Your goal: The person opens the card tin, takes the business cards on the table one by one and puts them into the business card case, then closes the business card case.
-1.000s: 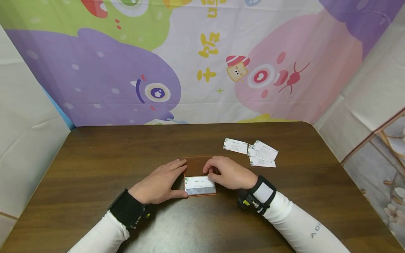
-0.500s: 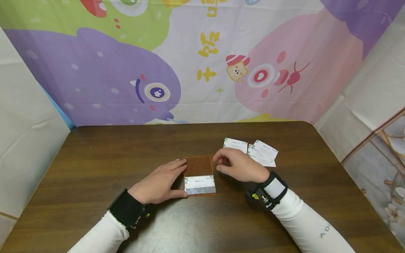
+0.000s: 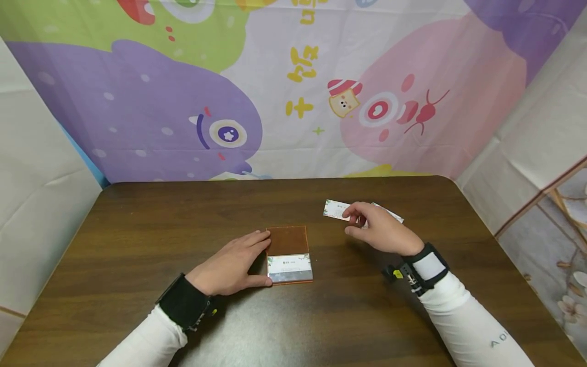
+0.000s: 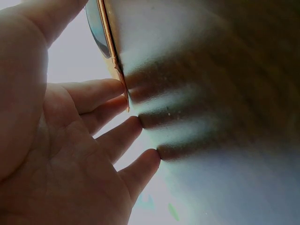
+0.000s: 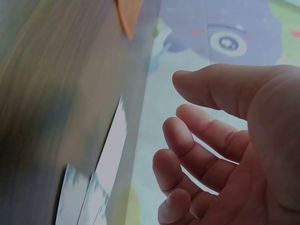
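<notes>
A brown leather card holder [image 3: 287,240] lies unfolded on the table, with a white printed card [image 3: 289,263] in its lower pocket, partly behind a greyish clear strip. My left hand [image 3: 231,264] rests along the holder's left edge, thumb at the lower corner and fingertips at the upper part. In the left wrist view the fingers [image 4: 124,140] are stretched out against the edge and tabletop. My right hand [image 3: 378,227] hovers over the loose white cards [image 3: 335,209] at the back right and covers most of them. Its fingers are loosely bent with nothing between them, as the right wrist view shows.
The dark wooden table [image 3: 183,214] extends around both hands. Behind its far edge hangs a cartoon-printed cloth [image 3: 293,148]. Pale sheets [image 3: 36,178] stand along the left and right sides.
My right hand has left the card holder and moved right and away to above the loose cards. The left hand and the holder have stayed almost still.
</notes>
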The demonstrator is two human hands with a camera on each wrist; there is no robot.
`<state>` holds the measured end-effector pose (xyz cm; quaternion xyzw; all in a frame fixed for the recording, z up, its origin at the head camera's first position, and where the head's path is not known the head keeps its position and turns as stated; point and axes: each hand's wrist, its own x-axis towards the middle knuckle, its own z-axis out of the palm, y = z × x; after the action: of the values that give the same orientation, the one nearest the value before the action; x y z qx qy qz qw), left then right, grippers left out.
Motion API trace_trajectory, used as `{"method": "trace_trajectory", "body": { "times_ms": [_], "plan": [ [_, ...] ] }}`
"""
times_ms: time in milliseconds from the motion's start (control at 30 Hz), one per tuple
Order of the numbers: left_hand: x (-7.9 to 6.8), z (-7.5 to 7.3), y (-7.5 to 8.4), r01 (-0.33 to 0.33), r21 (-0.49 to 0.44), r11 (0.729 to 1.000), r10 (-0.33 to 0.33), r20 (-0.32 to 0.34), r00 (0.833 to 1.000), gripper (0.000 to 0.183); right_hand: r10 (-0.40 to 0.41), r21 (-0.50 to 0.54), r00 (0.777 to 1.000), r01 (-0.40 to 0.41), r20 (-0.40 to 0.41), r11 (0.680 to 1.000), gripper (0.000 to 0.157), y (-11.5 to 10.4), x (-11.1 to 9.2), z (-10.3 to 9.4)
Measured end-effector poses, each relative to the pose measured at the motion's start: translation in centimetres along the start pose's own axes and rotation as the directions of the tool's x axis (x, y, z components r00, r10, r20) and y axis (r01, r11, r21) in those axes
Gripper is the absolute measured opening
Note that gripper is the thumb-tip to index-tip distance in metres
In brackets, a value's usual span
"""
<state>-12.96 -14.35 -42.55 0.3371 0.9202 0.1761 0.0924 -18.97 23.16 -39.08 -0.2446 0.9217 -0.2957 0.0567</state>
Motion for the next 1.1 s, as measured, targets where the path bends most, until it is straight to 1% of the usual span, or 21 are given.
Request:
{"method": "trace_trajectory", "body": {
  "times_ms": [100,467,767,933,1100],
  "plan": [
    [0.0,0.0,0.0,0.001,0.0,1.0,-0.001,0.001,1.0,0.09,0.037,-0.014,0.999,-0.037,-0.004,0.999,0.031,1.1,-0.4,-0.5],
    [0.0,-0.1,0.0,0.005,0.008,1.0,-0.005,0.001,1.0,0.09,0.129,-0.069,0.991,-0.132,-0.038,0.989,0.034,4.5,-0.9,-1.9],
    [0.1,0.1,0.0,0.0,0.012,1.0,0.0,0.001,1.0,0.089,0.186,-0.115,0.981,-0.192,-0.061,0.975,0.042,6.5,-1.0,-3.0],
    [0.1,0.0,0.0,-0.005,0.011,1.0,0.005,0.002,1.0,0.089,0.228,-0.147,0.972,-0.235,-0.061,0.961,0.048,7.6,-1.1,-3.4],
    [0.0,0.0,0.1,-0.007,0.005,1.0,0.007,0.004,1.0,0.089,0.28,-0.177,0.958,-0.286,-0.057,0.942,0.055,8.7,-1.3,-3.6]
  ]
}}
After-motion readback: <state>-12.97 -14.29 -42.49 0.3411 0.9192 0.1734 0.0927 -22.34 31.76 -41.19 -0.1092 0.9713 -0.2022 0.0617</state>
